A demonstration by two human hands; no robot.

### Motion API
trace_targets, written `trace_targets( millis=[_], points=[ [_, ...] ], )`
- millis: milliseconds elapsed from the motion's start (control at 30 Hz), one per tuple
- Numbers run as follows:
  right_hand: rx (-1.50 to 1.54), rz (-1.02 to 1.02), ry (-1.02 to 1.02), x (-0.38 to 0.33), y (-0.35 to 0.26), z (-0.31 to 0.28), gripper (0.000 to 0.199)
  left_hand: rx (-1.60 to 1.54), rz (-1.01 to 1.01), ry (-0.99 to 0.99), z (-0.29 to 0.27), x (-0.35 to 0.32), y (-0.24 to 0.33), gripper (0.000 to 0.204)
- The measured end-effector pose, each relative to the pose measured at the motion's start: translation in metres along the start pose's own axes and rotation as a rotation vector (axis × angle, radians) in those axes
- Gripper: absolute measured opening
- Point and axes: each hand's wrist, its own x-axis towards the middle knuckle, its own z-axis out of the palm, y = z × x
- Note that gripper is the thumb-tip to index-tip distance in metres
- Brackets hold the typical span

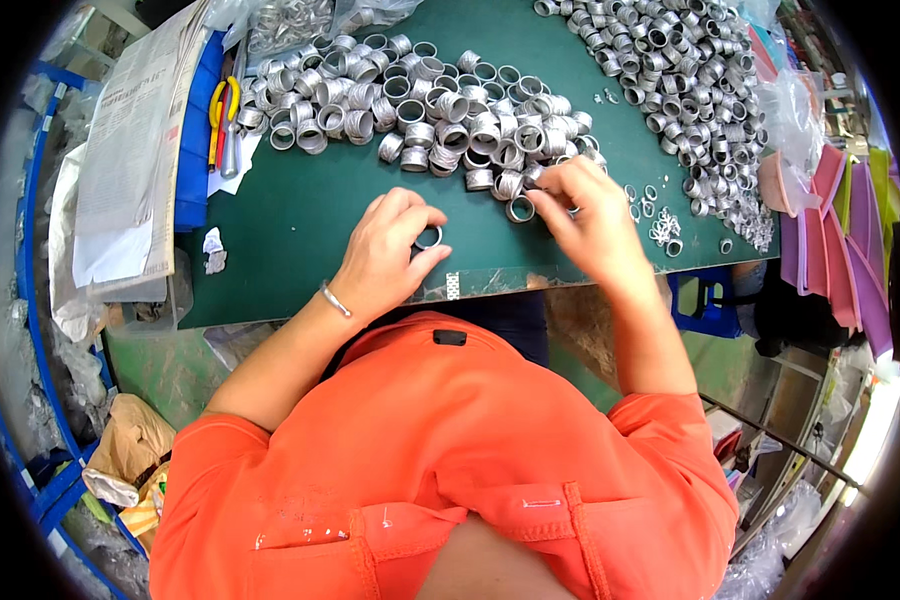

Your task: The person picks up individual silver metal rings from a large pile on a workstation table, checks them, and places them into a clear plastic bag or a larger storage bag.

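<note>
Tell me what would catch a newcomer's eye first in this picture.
The heaps of silver metal rings spread over the far half of the green table, with a second heap to the right. Next, the orange shirt filling the lower frame. The left hand pinches one ring; the right hand works at the heap's near edge.

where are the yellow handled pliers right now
In the head view the yellow-handled pliers lie at the far left of the green table, between the blue tray and the left pile of metal rings.
</note>
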Motion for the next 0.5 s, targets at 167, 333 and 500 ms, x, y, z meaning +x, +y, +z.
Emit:
trace_targets(
  millis=[167, 333, 500],
  points=[
    [-0.321, -0.065, 0.195, -0.006, -0.012, 0.039, 0.032, -0.993, -0.442, 0.074, 0.013, -0.001, 0.012, 0.031],
    [-0.378, -0.043, 0.186, -0.008, -0.014, 0.045, 0.035, -1.509, -0.58, -0.002, 0.007, -0.007, 0.016, 0.026],
    [-0.383, -0.058, 0.228, -0.009, -0.012, 0.05, 0.034, -1.708, -0.61, 0.011, 0.003, -0.009, 0.019, 0.023]
  ],
)
